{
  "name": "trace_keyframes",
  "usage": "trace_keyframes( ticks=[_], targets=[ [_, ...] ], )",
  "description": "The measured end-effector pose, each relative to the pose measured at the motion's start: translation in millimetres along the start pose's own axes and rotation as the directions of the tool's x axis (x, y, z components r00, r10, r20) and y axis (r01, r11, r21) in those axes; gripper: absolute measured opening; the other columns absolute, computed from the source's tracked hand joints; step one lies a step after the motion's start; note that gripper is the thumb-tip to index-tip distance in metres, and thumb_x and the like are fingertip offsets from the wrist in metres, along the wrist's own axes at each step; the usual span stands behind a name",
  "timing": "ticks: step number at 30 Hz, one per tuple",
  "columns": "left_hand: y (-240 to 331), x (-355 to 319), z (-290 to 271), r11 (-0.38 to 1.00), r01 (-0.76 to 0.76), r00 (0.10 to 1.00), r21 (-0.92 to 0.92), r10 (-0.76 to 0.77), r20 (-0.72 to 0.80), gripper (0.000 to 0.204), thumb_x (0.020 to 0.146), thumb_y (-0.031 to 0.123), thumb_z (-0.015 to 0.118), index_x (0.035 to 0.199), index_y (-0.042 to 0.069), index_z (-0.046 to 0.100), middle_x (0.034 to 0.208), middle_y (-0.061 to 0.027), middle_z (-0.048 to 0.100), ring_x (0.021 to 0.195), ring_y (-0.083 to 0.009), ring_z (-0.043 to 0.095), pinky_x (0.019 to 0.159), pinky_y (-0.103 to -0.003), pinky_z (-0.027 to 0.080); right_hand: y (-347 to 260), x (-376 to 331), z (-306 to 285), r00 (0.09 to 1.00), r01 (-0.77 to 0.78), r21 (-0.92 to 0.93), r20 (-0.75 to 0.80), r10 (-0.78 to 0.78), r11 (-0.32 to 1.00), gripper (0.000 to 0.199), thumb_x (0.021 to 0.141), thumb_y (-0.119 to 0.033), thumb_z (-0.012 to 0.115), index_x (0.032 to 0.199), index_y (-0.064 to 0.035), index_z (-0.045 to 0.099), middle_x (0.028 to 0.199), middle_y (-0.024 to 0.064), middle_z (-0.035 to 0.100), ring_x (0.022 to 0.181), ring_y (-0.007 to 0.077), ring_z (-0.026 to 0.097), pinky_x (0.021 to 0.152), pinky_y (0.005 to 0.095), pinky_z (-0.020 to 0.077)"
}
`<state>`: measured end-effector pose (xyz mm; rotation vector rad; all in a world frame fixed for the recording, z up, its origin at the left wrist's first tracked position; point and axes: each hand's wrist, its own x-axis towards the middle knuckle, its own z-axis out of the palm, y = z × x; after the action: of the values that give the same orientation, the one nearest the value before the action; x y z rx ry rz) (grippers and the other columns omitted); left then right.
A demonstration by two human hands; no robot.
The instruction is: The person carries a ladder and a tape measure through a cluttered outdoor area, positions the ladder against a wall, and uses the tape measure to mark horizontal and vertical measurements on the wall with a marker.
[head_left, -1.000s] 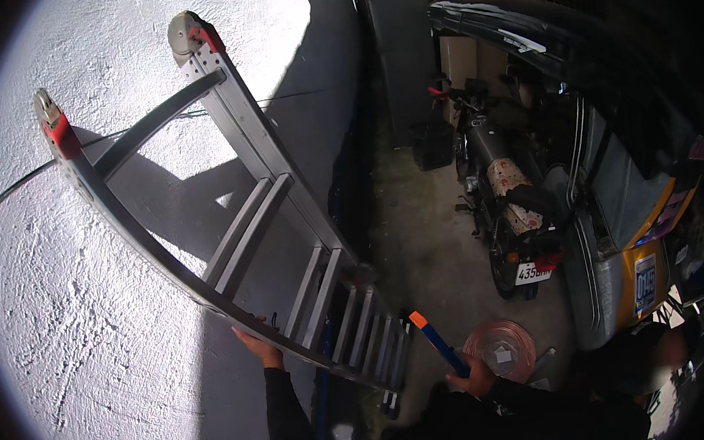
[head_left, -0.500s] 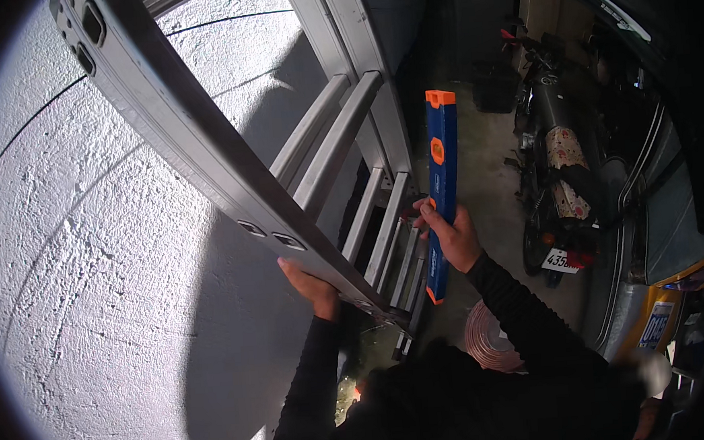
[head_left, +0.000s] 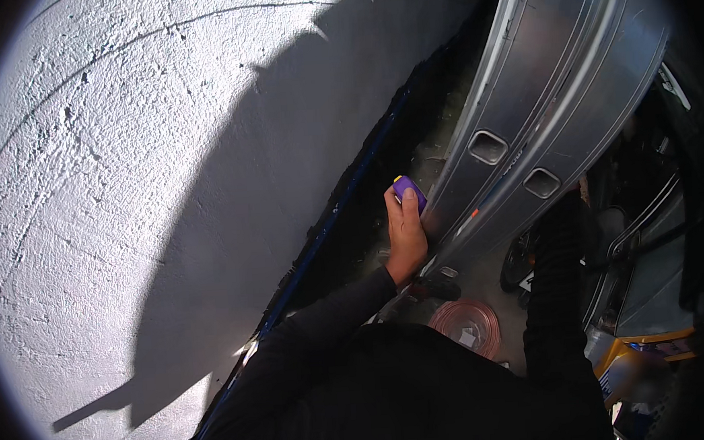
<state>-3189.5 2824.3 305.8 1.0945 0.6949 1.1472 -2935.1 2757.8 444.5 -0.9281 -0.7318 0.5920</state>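
In the middle of the view, my left hand (head_left: 406, 237) is closed around a small purple object with a yellow end (head_left: 409, 192). Its exact kind does not show. Just to its right rises an aluminium ladder (head_left: 517, 157), its broad side rails turned toward me and its rungs out of sight. My right forearm reaches up to the ladder's right side. Only a sliver of my right hand (head_left: 584, 191) shows there, with its fingers hidden behind the rail. The blue and orange spirit level is out of view.
A rough white wall (head_left: 88, 260) fills the left, half in shadow, with a blue strip (head_left: 320, 231) along its foot. On the floor below the ladder lies a copper-coloured coil (head_left: 440, 321). A dark vehicle (head_left: 649, 262) and part of a motorcycle (head_left: 516, 262) stand at the right.
The ladder has swung across to the right, away from the wall. My left hand now holds the purple object instead of the rail. The spirit level has left view, and my right hand is mostly hidden.
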Motion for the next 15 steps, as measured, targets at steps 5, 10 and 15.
trace_keyframes(
  ticks=[5,10,15],
  targets=[
    [-28,2,16,0.868,0.37,0.929,-0.33,-0.339,0.148,0.049,0.107,0.052,0.044,0.124,0.006,0.048,0.108,-0.0123,0.062,0.096,-0.0199,0.059,0.091,-0.037,0.046,-30,-32,-55,0.988,-0.119,-0.082,-0.108,0.11,0.989,0.041,0.103,-0.039,0.057,0.122,-0.0052,0.068,0.103,0.0115,0.073,0.087,0.0155,0.072,0.074,0.0299,0.06],
    [-109,31,-25,0.802,0.584,0.81,-0.124,-0.585,0.038,0.054,0.098,0.058,0.055,0.121,0.009,0.053,0.103,-0.0096,0.068,0.098,-0.0211,0.066,0.09,-0.045,0.049,-62,-33,-78,0.968,-0.209,-0.169,-0.177,0.179,0.963,0.04,0.103,-0.039,0.057,0.121,-0.0057,0.069,0.101,0.0109,0.073,0.084,0.0146,0.072,0.071,0.0291,0.06],
    [-205,18,-30,0.544,0.837,0.524,0.06,-0.828,0.2,0.068,0.094,0.065,0.055,0.132,0.009,0.053,0.116,-0.0131,0.069,0.106,-0.0238,0.066,0.101,-0.047,0.044,-106,-26,-96,0.931,-0.326,-0.262,-0.257,0.26,0.908,0.04,0.102,-0.04,0.058,0.12,-0.0062,0.07,0.098,0.0103,0.074,0.08,0.0137,0.071,0.068,0.0283,0.0599]
  ],
)
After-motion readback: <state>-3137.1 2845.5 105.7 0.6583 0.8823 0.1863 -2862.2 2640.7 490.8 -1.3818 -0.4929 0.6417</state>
